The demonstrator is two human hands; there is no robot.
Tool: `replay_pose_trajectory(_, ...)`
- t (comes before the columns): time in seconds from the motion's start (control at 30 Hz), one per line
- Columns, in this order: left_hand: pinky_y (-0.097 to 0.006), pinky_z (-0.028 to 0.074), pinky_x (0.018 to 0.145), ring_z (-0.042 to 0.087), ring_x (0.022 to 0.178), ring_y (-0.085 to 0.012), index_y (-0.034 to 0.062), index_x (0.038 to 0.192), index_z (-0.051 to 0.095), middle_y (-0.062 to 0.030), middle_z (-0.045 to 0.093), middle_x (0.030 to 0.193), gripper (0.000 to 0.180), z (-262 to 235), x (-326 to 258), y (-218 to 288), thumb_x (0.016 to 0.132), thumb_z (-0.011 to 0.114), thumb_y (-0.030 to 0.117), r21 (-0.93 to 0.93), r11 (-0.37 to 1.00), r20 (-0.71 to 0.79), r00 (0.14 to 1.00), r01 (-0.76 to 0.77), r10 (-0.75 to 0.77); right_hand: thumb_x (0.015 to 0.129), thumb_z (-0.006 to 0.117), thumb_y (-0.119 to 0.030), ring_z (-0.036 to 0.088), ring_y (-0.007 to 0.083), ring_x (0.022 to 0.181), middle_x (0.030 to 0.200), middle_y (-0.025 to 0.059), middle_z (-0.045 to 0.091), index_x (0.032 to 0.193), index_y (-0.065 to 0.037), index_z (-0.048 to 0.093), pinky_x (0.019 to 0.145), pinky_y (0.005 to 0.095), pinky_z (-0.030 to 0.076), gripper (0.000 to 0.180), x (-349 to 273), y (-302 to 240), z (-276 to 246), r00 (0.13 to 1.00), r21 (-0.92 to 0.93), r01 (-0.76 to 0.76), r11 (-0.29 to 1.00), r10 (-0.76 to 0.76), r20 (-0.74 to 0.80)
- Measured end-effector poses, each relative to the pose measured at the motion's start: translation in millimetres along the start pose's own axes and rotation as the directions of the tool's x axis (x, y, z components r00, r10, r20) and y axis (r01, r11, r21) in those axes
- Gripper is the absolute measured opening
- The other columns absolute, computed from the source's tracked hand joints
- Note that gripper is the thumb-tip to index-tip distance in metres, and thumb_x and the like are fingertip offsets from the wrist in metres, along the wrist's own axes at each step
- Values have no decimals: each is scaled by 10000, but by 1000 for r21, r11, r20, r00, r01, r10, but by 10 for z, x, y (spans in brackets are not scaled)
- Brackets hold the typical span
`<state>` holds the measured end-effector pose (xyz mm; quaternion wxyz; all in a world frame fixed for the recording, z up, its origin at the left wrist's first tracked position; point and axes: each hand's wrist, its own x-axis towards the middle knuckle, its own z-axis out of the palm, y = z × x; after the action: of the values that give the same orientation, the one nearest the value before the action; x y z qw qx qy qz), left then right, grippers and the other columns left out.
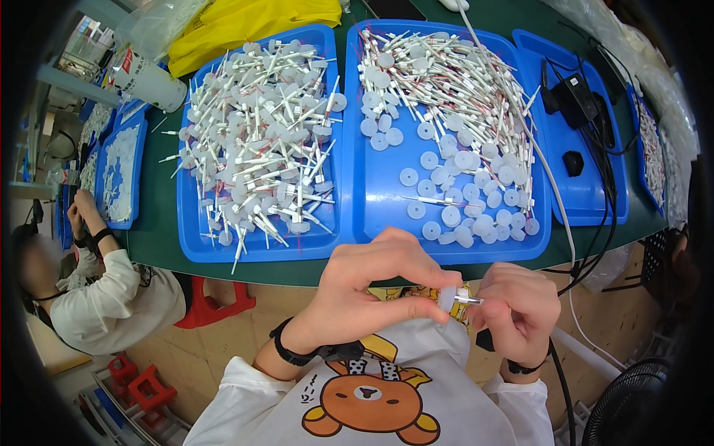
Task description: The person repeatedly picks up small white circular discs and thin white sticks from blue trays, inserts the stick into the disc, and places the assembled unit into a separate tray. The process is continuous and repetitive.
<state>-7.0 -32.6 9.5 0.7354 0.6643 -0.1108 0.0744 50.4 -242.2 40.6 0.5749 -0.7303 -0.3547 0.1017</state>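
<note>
My left hand (372,286) pinches a translucent white disc (446,299) between thumb and fingertips, just past the near edge of the table. Against its right side sits a small thin part with a white collar and a shiny metal shaft (468,299). The fingers of my right hand (517,312) are closed around the shaft's far end, which they hide. Beyond my hands, a blue tray (379,223) holds loose translucent discs (451,215) and a heap of thin white sticks (439,82). Another blue tray (212,249) to its left is piled with sticks carrying discs (260,141).
At the right, a blue tray (587,201) holds a black adapter (574,97) and cables; a pale cable (547,171) crosses the middle tray. A yellow bag (238,30) and white cup (152,82) stand at the back left. Another person (111,290) works at the left. A fan (632,409) is lower right.
</note>
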Motion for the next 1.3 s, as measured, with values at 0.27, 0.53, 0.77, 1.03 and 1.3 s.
replay_pose_trajectory(0.27, -370, 459, 869, 732, 834, -193, 41, 953, 746, -90, 770, 897, 271, -10, 12, 85, 723, 871, 110, 156, 986, 61, 997, -51, 42, 947, 577, -30, 583, 115, 492, 609, 53, 630, 739, 18, 660, 452, 257, 406, 229, -35, -98, -37, 960, 207, -281, 937, 271, 73)
replay_pose_trajectory(0.53, -377, 482, 871, 732, 829, -175, 40, 988, 748, -75, 772, 924, 287, 29, -62, 16, 743, 866, 132, 283, 958, 40, 998, -56, 46, 978, 558, -53, 601, 112, 502, 637, 64, 638, 747, 34, 648, 453, 247, 411, 263, -54, -115, -20, 919, 194, -394, 898, 379, 109)
replay_pose_trajectory(0.77, -402, 511, 876, 725, 822, -194, 16, 989, 742, -103, 762, 913, 289, -17, -107, -48, 746, 862, 115, 204, 978, 35, 999, -45, 38, 988, 568, -86, 587, 98, 504, 620, 53, 626, 766, 27, 654, 463, 242, 409, 264, 44, -106, -33, 867, 195, -486, 852, 442, 228)
replay_pose_trajectory(1.03, -385, 492, 887, 679, 864, -238, 31, 1001, 731, -61, 728, 915, 291, -130, -140, 106, 755, 842, 137, 485, 874, -58, 996, -32, 69, 985, 572, -103, 594, 111, 611, 658, 58, 625, 930, 26, 668, 573, 263, 447, 169, 106, -57, 139, 858, 138, -511, 848, 493, 145)
replay_pose_trajectory(1.3, -385, 449, 954, 580, 1095, -283, 30, 1166, 641, -135, 612, 1240, 412, -722, -417, 198, 778, 778, 29, 793, 522, -548, 743, 315, 384, 950, 596, -73, 625, 142, 704, 719, 74, 634, 1080, 20, 634, 673, 282, 468, 165, 169, -1, 66, 890, -71, -429, 901, 408, -204)
